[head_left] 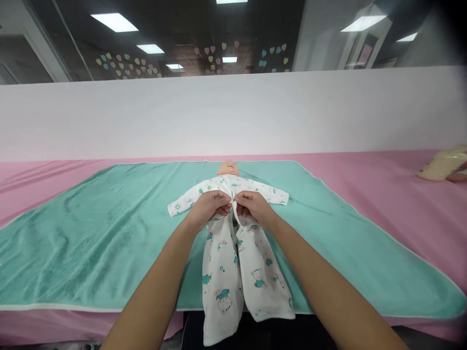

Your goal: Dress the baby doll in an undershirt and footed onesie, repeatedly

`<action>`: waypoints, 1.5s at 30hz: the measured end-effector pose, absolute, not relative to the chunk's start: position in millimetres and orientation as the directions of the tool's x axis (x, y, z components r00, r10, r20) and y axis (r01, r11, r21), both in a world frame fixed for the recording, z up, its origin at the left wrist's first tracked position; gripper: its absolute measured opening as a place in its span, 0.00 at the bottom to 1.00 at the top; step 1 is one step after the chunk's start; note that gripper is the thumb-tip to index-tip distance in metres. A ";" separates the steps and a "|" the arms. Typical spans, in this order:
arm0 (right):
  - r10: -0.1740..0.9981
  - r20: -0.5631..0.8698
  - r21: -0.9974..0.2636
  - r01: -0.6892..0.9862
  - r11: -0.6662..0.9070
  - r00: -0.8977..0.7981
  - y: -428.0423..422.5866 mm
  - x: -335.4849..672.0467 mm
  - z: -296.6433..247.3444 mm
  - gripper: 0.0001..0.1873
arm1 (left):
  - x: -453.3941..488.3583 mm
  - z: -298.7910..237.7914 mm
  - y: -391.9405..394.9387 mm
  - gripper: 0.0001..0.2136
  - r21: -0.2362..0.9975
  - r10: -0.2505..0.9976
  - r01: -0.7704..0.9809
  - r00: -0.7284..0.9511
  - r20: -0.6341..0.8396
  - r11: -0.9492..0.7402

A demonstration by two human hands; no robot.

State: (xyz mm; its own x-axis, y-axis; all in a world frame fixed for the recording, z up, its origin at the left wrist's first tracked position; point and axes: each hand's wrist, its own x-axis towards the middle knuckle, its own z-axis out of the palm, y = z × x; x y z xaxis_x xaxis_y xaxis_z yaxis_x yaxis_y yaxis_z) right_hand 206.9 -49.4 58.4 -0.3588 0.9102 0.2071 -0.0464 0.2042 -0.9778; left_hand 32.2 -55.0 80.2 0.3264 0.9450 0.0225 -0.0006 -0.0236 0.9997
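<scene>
A baby doll (228,168) lies on its back on a teal towel (109,233), dressed in a white romper (237,262) with teal animal prints. The romper's legs hang over the near table edge. My left hand (209,206) and my right hand (253,205) meet at the doll's chest, each with fingers closed on one front edge of the romper. Both edges are pinched close together at the middle opening. The fingertips are partly hidden in the fabric.
The towel covers a pink sheet (383,180) spread over the table. A white partition wall (233,116) runs along the far side. At the far right edge lies a pale cream object (443,164), with part of another person's hand beside it.
</scene>
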 end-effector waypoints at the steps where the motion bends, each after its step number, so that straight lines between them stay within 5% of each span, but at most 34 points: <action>1: 0.910 0.203 -0.977 -0.019 0.211 -0.363 -49.9 206.2 58.8 0.14 | 31.4 79.3 -54.3 0.09 1.000 0.942 -0.014 0.334 0.024 -0.020; 14: 0.903 0.215 -0.967 0.048 0.250 -0.372 -50.2 205.8 51.6 0.14 | 35.0 76.8 -57.3 0.12 0.998 0.962 0.019 0.271 0.045 -0.052; 28: 0.948 0.227 -0.971 0.025 0.239 -0.224 -52.5 195.6 45.1 0.14 | 41.4 82.9 -65.7 0.06 0.936 0.986 0.336 0.155 0.054 -0.104; 45: 0.960 0.208 -0.978 -0.042 0.203 -0.190 -52.9 192.3 43.6 0.13 | 31.9 76.7 -60.1 0.07 0.960 0.969 0.256 0.242 0.053 -0.117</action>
State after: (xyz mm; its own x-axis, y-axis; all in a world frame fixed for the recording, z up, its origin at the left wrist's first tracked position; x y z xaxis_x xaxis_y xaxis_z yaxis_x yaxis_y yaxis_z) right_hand 192.3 -52.9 43.6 -0.1896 0.9597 0.2076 -0.0419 0.2033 -0.9782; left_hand 31.9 -60.1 76.7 0.2416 0.9689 0.0535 0.2558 -0.1168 0.9596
